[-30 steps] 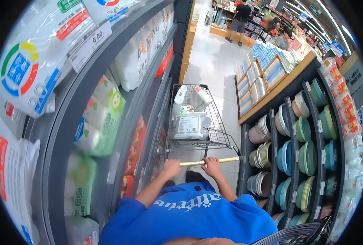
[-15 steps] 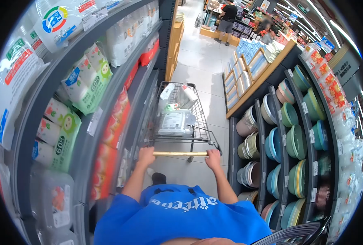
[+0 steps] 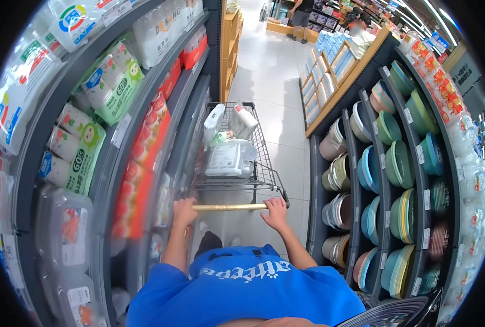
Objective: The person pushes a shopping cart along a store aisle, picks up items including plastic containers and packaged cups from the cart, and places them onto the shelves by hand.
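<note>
Both hands are on the yellow handle [image 3: 229, 207] of a wire shopping cart [image 3: 265, 158]. My left hand [image 3: 184, 211] is wrapped round the handle's left end. Near the right end, my right hand [image 3: 276, 211] grips it, with its fingers curled over the bar. The cart basket holds a white package [image 3: 224, 159] close to the handle, a white bag [image 3: 213, 121] at the far left and a white and red package [image 3: 243, 121] beside it. A small green and white item [image 3: 223, 137] lies between them.
Shelves of packaged paper cups [image 3: 76, 155] and red packs [image 3: 133, 191] line the left side. Colored basins [image 3: 399, 163] stack on the right shelves [image 3: 351, 180]. Ahead, a tiled aisle [image 3: 270, 71] passes a wooden display edge [image 3: 343, 87]. A person [image 3: 301, 19] stands in the distance.
The cart has moved forward along the shelves, which shift in view. My right hand has moved out from the handle's middle toward its right end since the earliest frame. My left hand still holds the bar.
</note>
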A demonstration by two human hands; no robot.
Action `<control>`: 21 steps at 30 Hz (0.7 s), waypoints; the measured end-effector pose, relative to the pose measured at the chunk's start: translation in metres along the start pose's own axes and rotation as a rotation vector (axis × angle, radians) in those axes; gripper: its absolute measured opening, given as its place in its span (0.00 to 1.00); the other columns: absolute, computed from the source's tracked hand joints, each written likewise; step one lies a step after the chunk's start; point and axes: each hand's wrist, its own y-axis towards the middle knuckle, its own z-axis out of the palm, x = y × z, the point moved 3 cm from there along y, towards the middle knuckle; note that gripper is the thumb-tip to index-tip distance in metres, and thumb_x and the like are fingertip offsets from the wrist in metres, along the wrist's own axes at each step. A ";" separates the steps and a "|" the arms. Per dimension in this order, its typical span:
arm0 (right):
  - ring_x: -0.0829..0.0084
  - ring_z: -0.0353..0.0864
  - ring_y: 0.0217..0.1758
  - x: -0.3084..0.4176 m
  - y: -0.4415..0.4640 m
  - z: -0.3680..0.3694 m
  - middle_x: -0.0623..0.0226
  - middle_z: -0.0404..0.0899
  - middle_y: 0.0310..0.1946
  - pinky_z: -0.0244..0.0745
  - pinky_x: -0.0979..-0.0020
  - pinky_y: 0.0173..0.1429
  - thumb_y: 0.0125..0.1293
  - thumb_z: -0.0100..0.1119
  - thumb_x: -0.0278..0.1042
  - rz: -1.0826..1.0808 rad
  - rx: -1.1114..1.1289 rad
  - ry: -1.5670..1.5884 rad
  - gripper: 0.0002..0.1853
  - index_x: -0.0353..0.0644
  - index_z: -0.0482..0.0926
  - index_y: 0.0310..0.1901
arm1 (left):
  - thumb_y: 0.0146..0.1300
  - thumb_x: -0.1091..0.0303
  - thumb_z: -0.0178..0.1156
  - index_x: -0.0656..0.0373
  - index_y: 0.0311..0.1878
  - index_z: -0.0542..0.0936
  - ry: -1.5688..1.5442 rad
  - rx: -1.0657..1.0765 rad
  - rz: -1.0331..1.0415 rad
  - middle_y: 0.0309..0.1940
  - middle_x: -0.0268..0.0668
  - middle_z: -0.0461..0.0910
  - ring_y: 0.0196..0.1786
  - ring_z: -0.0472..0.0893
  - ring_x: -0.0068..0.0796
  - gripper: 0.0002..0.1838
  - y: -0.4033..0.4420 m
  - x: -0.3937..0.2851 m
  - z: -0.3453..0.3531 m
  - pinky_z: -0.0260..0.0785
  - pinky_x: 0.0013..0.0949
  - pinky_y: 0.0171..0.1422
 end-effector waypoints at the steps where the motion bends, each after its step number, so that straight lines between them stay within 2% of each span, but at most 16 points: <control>1: 0.63 0.70 0.69 0.002 -0.004 0.000 0.65 0.78 0.57 0.49 0.48 0.80 0.53 0.74 0.49 -0.026 0.012 0.012 0.32 0.50 0.78 0.60 | 0.51 0.66 0.64 0.47 0.44 0.86 -0.038 -0.021 0.013 0.40 0.35 0.87 0.47 0.83 0.43 0.15 -0.011 0.003 0.001 0.67 0.47 0.55; 2: 0.65 0.74 0.65 0.005 -0.008 0.000 0.67 0.80 0.53 0.53 0.50 0.76 0.55 0.72 0.52 -0.061 -0.039 0.008 0.27 0.50 0.81 0.55 | 0.51 0.65 0.64 0.46 0.45 0.86 -0.077 -0.047 0.023 0.40 0.35 0.86 0.48 0.82 0.42 0.15 -0.019 0.006 0.001 0.66 0.46 0.56; 6: 0.67 0.76 0.61 0.030 -0.022 -0.003 0.68 0.83 0.48 0.56 0.53 0.71 0.59 0.68 0.54 -0.060 0.023 0.098 0.22 0.48 0.85 0.49 | 0.52 0.61 0.66 0.47 0.48 0.86 -0.213 -0.087 0.073 0.40 0.34 0.86 0.48 0.82 0.39 0.17 -0.054 0.018 0.004 0.65 0.44 0.58; 9: 0.64 0.77 0.61 0.044 -0.033 -0.010 0.66 0.83 0.49 0.61 0.54 0.71 0.62 0.67 0.53 -0.039 0.109 0.113 0.21 0.46 0.85 0.49 | 0.53 0.61 0.67 0.50 0.50 0.85 -0.367 0.004 -0.033 0.43 0.36 0.87 0.50 0.83 0.40 0.19 -0.065 0.028 0.014 0.69 0.45 0.59; 10: 0.63 0.78 0.61 0.035 -0.031 -0.007 0.64 0.83 0.50 0.64 0.55 0.69 0.64 0.67 0.52 0.020 0.080 0.223 0.21 0.45 0.85 0.50 | 0.56 0.61 0.70 0.55 0.54 0.84 -0.707 0.063 -0.162 0.45 0.40 0.86 0.52 0.84 0.40 0.21 -0.062 0.033 0.017 0.73 0.44 0.59; 12: 0.60 0.80 0.60 0.009 -0.022 0.001 0.61 0.83 0.51 0.69 0.57 0.66 0.66 0.66 0.51 0.143 0.024 0.445 0.21 0.42 0.84 0.51 | 0.61 0.64 0.69 0.60 0.56 0.82 -0.754 -0.046 -0.100 0.47 0.43 0.86 0.52 0.84 0.41 0.21 -0.048 0.024 -0.003 0.76 0.41 0.58; 13: 0.59 0.82 0.57 0.010 0.000 -0.030 0.56 0.84 0.52 0.75 0.61 0.63 0.70 0.64 0.45 0.276 0.000 0.588 0.19 0.38 0.83 0.53 | 0.62 0.65 0.68 0.61 0.55 0.82 -0.749 -0.167 -0.013 0.48 0.44 0.85 0.52 0.84 0.41 0.19 -0.042 0.004 -0.042 0.76 0.40 0.58; 14: 0.56 0.84 0.54 0.021 0.021 -0.077 0.51 0.84 0.49 0.75 0.61 0.61 0.70 0.63 0.38 0.260 -0.117 0.683 0.18 0.34 0.82 0.54 | 0.64 0.67 0.67 0.62 0.54 0.81 -0.742 -0.282 0.072 0.48 0.46 0.85 0.51 0.84 0.41 0.17 -0.038 -0.022 -0.092 0.75 0.39 0.58; 15: 0.58 0.83 0.55 0.035 0.043 -0.130 0.51 0.84 0.50 0.74 0.63 0.63 0.71 0.60 0.33 0.092 -0.270 0.608 0.16 0.33 0.81 0.54 | 0.64 0.67 0.67 0.63 0.53 0.81 -0.698 -0.435 0.175 0.48 0.45 0.84 0.51 0.84 0.41 0.17 -0.036 -0.044 -0.143 0.75 0.39 0.58; 17: 0.61 0.82 0.56 0.097 0.064 -0.254 0.53 0.84 0.49 0.73 0.64 0.64 0.71 0.58 0.32 -0.067 -0.501 0.587 0.15 0.33 0.80 0.55 | 0.63 0.67 0.68 0.64 0.51 0.80 -0.711 -0.642 0.348 0.46 0.44 0.84 0.51 0.84 0.38 0.16 -0.052 -0.094 -0.247 0.75 0.39 0.57; 18: 0.61 0.82 0.56 0.118 0.065 -0.294 0.54 0.83 0.50 0.73 0.64 0.64 0.73 0.56 0.36 -0.190 -0.623 0.620 0.17 0.33 0.80 0.55 | 0.64 0.67 0.68 0.65 0.51 0.80 -0.806 -0.827 0.534 0.45 0.44 0.84 0.47 0.84 0.39 0.16 -0.063 -0.107 -0.275 0.76 0.39 0.56; 19: 0.59 0.81 0.55 0.143 0.060 -0.331 0.54 0.82 0.51 0.72 0.64 0.64 0.74 0.54 0.40 -0.374 -0.744 0.624 0.19 0.32 0.79 0.55 | 0.66 0.62 0.68 0.65 0.57 0.78 -0.904 -0.967 0.751 0.45 0.45 0.83 0.42 0.83 0.41 0.22 -0.081 -0.131 -0.316 0.76 0.42 0.52; 20: 0.57 0.82 0.52 0.167 0.051 -0.359 0.51 0.82 0.52 0.76 0.61 0.61 0.75 0.52 0.44 -0.496 -0.898 0.707 0.22 0.32 0.80 0.55 | 0.74 0.44 0.57 0.65 0.58 0.74 -0.757 -1.217 0.923 0.42 0.44 0.81 0.39 0.80 0.39 0.29 -0.099 -0.150 -0.342 0.76 0.43 0.43; 21: 0.57 0.84 0.49 0.184 0.042 -0.384 0.50 0.81 0.51 0.79 0.58 0.54 0.77 0.49 0.54 -0.693 -0.930 0.779 0.28 0.33 0.77 0.59 | 0.73 0.36 0.51 0.54 0.63 0.73 -0.791 -1.194 1.097 0.41 0.41 0.80 0.38 0.78 0.37 0.32 -0.116 -0.154 -0.362 0.70 0.41 0.40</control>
